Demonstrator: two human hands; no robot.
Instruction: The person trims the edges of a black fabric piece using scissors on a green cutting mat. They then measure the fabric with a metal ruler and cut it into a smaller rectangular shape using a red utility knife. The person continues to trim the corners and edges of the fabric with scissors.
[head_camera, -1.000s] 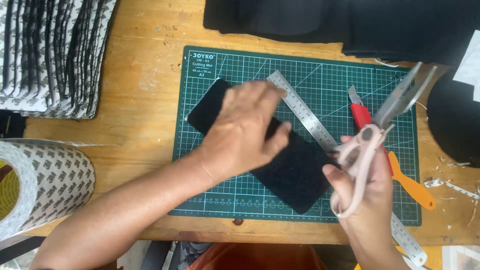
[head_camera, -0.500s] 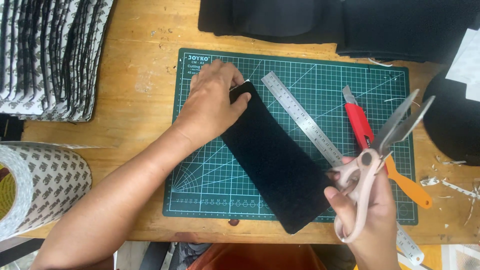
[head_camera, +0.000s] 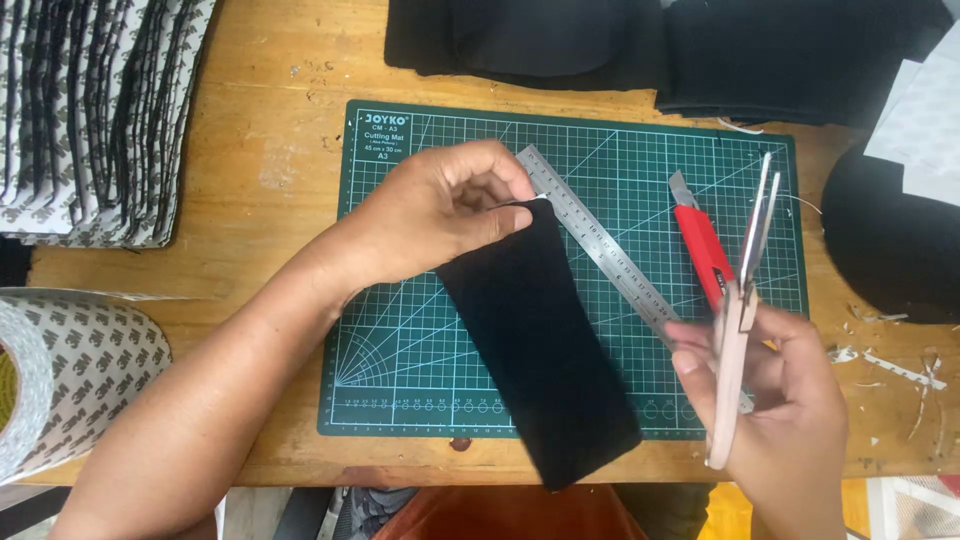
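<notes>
Left hand (head_camera: 440, 215) pinches the upper end of the black strip (head_camera: 535, 340), which lies diagonally across the green cutting mat (head_camera: 400, 340) — lower end past its 6 o'clock edge. Right hand (head_camera: 785, 400) grips closed scissors (head_camera: 745, 300), blades toward 12 o'clock, beside the steel ruler (head_camera: 600, 245) and red knife (head_camera: 705, 250).

left hand (head_camera: 440, 215): bare, no glove, no ring seen; forearm unsleeved
right hand (head_camera: 785, 400): bare, ungloved; wrist unsleeved
</notes>
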